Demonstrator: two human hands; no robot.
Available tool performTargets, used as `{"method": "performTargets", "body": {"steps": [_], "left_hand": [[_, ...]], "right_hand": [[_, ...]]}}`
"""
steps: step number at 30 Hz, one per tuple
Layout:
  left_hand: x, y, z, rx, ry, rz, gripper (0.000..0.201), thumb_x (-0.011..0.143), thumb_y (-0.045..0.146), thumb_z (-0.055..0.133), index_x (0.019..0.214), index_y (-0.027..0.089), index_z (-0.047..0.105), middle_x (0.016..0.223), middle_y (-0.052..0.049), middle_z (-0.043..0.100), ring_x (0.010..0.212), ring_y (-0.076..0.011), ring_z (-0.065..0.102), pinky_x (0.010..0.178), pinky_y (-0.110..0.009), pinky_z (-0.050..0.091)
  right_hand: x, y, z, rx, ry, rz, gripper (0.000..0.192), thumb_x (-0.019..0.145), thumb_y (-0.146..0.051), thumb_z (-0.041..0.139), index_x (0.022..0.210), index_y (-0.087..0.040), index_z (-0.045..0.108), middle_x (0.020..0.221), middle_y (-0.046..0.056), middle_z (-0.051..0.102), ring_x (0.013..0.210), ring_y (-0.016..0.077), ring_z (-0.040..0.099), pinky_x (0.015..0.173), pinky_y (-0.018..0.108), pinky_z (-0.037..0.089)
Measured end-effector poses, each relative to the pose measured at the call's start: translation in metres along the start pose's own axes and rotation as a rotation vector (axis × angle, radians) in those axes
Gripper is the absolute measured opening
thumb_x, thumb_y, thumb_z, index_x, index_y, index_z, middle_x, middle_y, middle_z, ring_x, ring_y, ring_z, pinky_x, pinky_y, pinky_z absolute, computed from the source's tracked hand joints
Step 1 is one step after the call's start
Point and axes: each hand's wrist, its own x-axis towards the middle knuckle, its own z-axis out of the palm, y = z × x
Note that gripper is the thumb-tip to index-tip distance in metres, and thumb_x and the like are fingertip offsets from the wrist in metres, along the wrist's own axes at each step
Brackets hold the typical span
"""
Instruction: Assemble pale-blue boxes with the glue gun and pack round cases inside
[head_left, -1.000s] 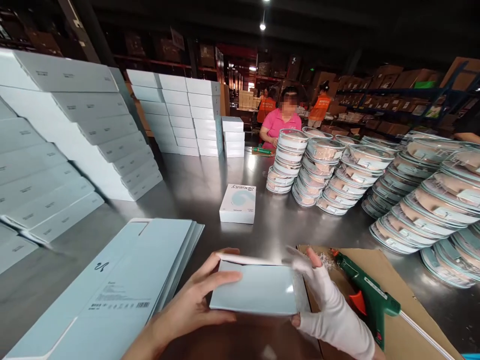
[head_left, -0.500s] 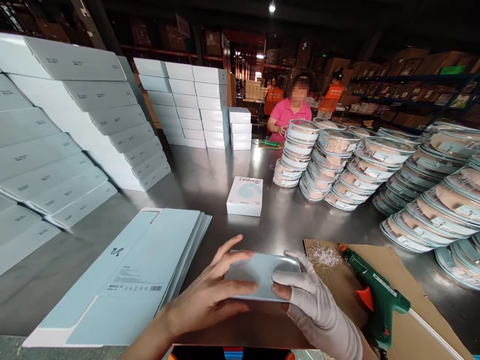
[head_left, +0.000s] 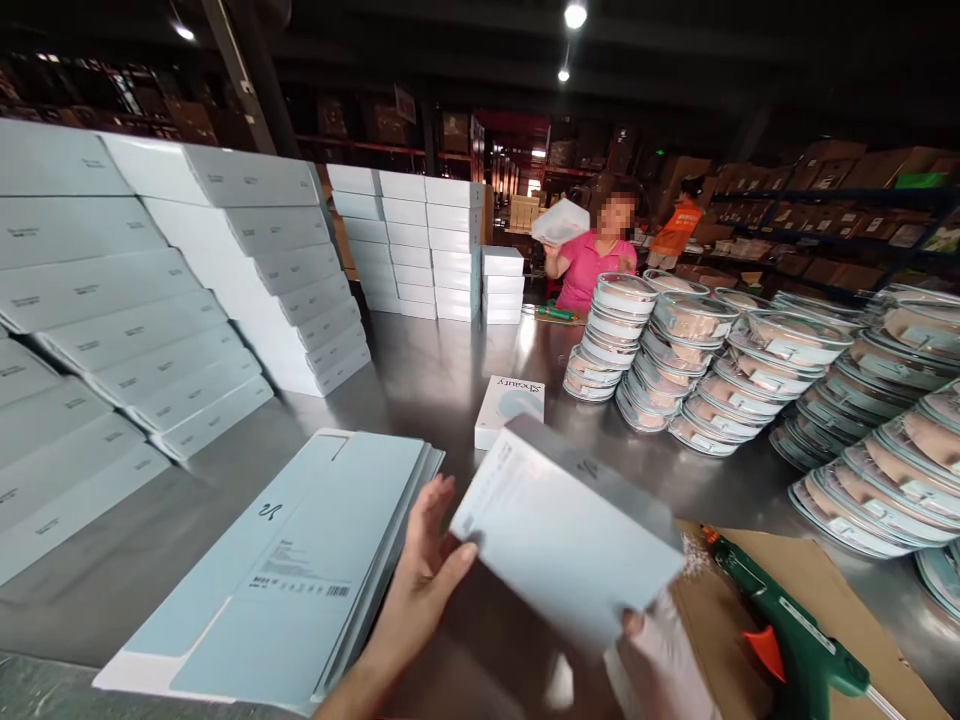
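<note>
Above the shiny desk (head_left: 450, 370), the bare left hand (head_left: 420, 590) and gloved right hand (head_left: 660, 660) both grip a folded-up pale blue box (head_left: 562, 530), tilted in the air, while many flat box sheets (head_left: 292, 570) wait unfolded beside it.

One head-worn view — looking forward and down along the steel table (head_left: 420, 370), hands (head_left: 420, 590) close at the lower centre of the frame, warehouse shelving far off across the top.
</note>
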Motion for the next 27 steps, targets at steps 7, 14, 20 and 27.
{"method": "performTargets", "body": {"steps": [7, 14, 20, 27], "left_hand": [[0.014, 0.018, -0.081, 0.317, 0.176, 0.158, 0.028, 0.090, 0.055, 0.068, 0.101, 0.030, 0.070, 0.133, -0.009, 0.068, 0.147, -0.0361, 0.045, 0.120, -0.062, 0.033], [0.010, -0.001, -0.152, 0.715, 0.320, 0.239, 0.027, 0.095, 0.053, 0.057, 0.104, 0.030, 0.068, 0.127, -0.010, 0.072, 0.140, -0.0394, 0.053, 0.110, -0.064, 0.044], [0.037, 0.002, -0.200, 1.093, 0.293, 0.180, 0.043, 0.095, 0.060, 0.047, 0.116, 0.027, 0.064, 0.136, -0.015, 0.067, 0.144, -0.0404, 0.048, 0.094, -0.048, 0.058], [0.072, 0.014, -0.206, 1.374, 0.268, -0.179, 0.048, 0.079, 0.071, 0.058, 0.076, 0.023, 0.060, 0.080, -0.017, 0.076, 0.089, -0.0484, 0.075, 0.067, -0.056, 0.061]], "right_hand": [[0.183, -0.033, 0.050, -0.872, -0.097, -0.225, 0.058, 0.073, -0.021, 0.085, 0.127, -0.023, 0.064, 0.143, 0.013, 0.065, 0.137, 0.0357, 0.054, 0.113, 0.053, 0.046], [0.231, 0.005, 0.112, -1.233, -0.295, -0.295, 0.045, 0.094, -0.027, 0.073, 0.136, -0.020, 0.061, 0.154, 0.012, 0.051, 0.140, 0.0354, 0.049, 0.109, 0.060, 0.048], [0.220, 0.012, 0.114, -1.329, -0.324, -0.292, 0.049, 0.095, -0.028, 0.072, 0.141, -0.020, 0.058, 0.157, 0.014, 0.050, 0.143, 0.0377, 0.047, 0.105, 0.058, 0.052], [0.160, -0.012, 0.096, -1.128, -0.157, -0.566, 0.052, 0.092, -0.025, 0.064, 0.142, -0.013, 0.057, 0.148, 0.016, 0.062, 0.135, 0.0328, 0.058, 0.108, 0.045, 0.052]]}}
